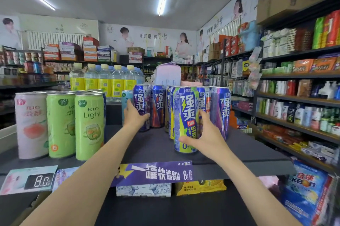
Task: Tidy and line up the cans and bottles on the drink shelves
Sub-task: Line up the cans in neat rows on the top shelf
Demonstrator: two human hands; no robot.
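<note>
On the dark top shelf (147,152) stand several tall blue RIO cans. My right hand (204,137) grips the front one, a blue and lime-green can (185,113), thumb across its lower front and fingers round its right side. My left hand (135,117) holds a blue and purple can (142,100) farther back on the left, fingers round its left side and thumb on its front. More blue cans (220,108) cluster behind and to the right. On the left stand a pink RIO can (31,124) and two green RIO Light cans (89,126).
Water bottles with yellow labels (104,80) stand behind the cans, next to a pale carton (168,74). A purple price strip (152,172) and an 8.0 tag (38,180) hang on the shelf's front edge. Stocked shelves (298,97) line the aisle on the right.
</note>
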